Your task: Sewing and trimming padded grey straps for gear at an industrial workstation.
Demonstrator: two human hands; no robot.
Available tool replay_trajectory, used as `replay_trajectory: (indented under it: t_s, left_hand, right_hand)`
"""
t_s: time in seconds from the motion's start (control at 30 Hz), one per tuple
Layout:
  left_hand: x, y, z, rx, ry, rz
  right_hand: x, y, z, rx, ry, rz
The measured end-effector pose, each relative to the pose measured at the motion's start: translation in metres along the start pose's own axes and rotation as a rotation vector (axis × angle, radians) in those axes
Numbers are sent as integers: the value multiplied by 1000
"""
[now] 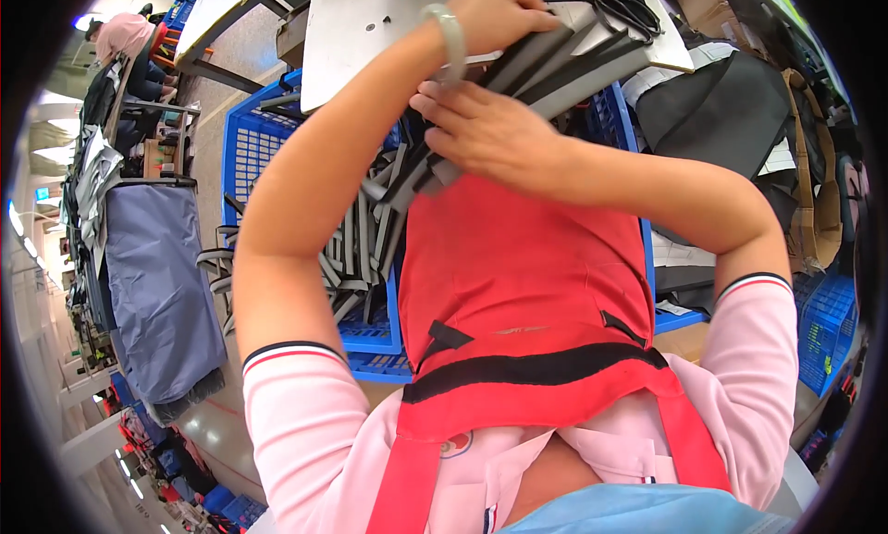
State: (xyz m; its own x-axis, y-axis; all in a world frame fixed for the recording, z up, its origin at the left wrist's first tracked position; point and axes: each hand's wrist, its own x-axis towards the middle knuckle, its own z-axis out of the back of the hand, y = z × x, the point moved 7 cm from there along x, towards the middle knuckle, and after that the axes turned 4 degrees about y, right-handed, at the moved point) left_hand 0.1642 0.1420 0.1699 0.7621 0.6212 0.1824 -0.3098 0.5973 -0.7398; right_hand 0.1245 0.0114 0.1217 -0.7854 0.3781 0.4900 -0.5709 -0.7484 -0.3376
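Several long grey and black strips [592, 79], seemingly fabric, fan out over the near edge of the white tabletop [356, 34]. At their far end my left hand [499, 16], with a pale bangle on its wrist, has its fingers pinched on a strip's edge. Closer to me, my right hand [495, 134] crosses below the left wrist, its fingers bent over the strips, which come out again beneath the palm. Its thumb is hidden, and the hand is slightly blurred. More loose strips [365, 242] hang in a tangle at the left of my red apron [527, 247].
Blue plastic crates [242, 155] stand under the table around my lap. Black sheet material [717, 113] and an opened cardboard box [814, 201] lie at the right. At the left a grey-blue cloth [157, 275] covers something. Another person [125, 36] sits far off at the upper left.
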Motion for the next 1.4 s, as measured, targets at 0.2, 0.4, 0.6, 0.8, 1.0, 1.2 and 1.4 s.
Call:
replay_trajectory:
  t_s: [0.2,0.4,0.6,0.8,1.0,1.2,1.4]
  left_hand:
    - [-37,55,-13,-209,166,260]
    - [-94,82,0,-387,285,409]
    - [-48,54,40,-73,-36,266]
    - [-18,66,54,-114,-152,303]
    - [-7,82,59,-173,-142,312]
    - [-2,82,58,-194,-158,303]
    - [0,80,57,-273,-165,282]
  right_hand:
    - [-30,-58,-36,383,615,-505]
    - [-92,-151,32,597,434,-819]
    - [-88,-192,59,273,282,-800]
    - [-91,-230,41,429,462,-891]
    - [-85,-243,27,384,446,-867]
    - [-85,-249,28,410,480,-923]
    - [-85,-254,27,412,447,-913]
